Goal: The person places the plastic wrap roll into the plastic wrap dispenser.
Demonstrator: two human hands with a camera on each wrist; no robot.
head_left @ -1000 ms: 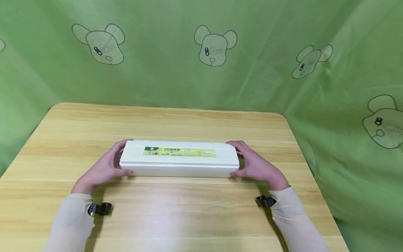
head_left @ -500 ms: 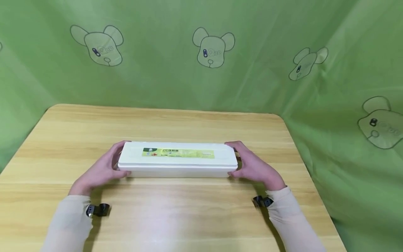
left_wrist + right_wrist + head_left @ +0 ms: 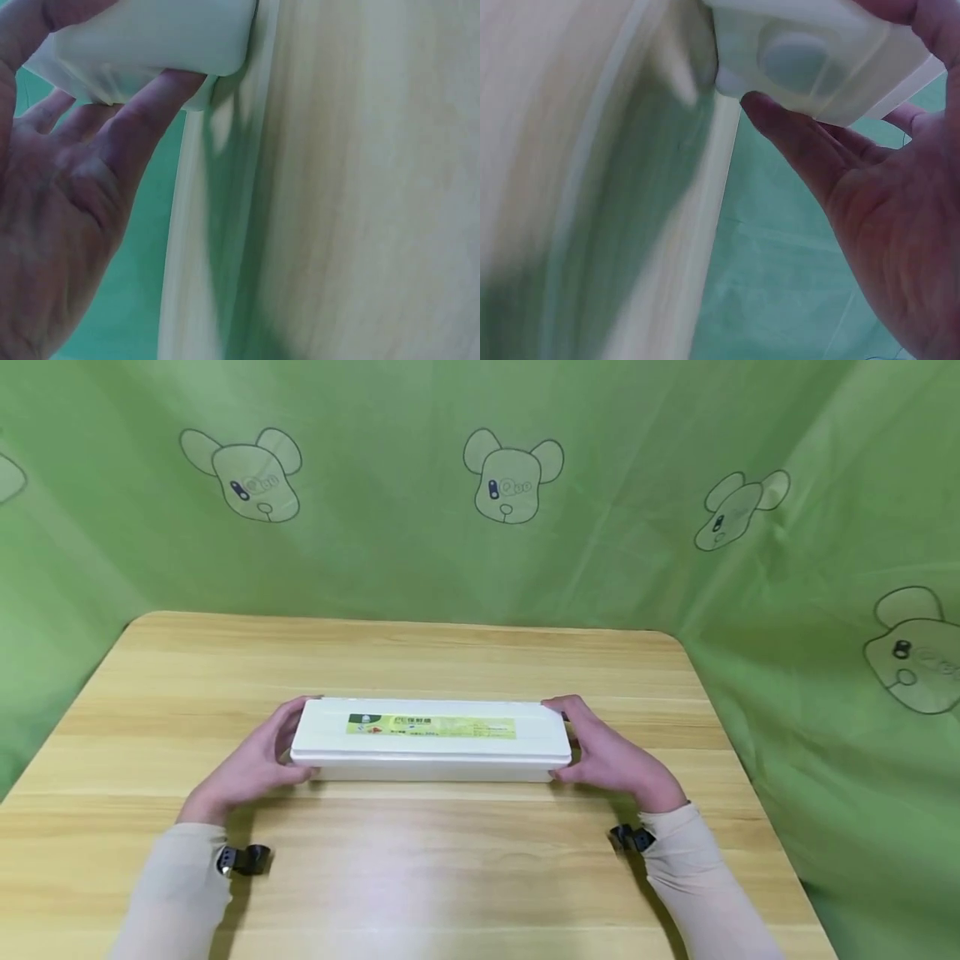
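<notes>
A long white cling film box (image 3: pixel 431 747) with a yellow-green label lies crosswise on the wooden table in the head view. At its left end my left hand (image 3: pixel 251 768) grips it, thumb on the near side and fingers around the far corner. My right hand (image 3: pixel 611 756) holds the opposite end in the same way. The left wrist view has the white end of the box (image 3: pixel 157 37) between thumb and fingers. A round recess marks the end face of the box (image 3: pixel 739 45) in the right wrist view, with the fingers touching its edges.
The wood-grain table (image 3: pixel 420 868) has rounded far corners. Behind it and along the right side hangs a green curtain (image 3: pixel 375 552) printed with cartoon animal heads. A small black device (image 3: pixel 243 860) sits on the left wrist, another black device (image 3: pixel 630 838) on the right.
The head view has shifted slightly. Both hands keep their grip on the ends of the cling film box, which stays at the same spot on the table.
</notes>
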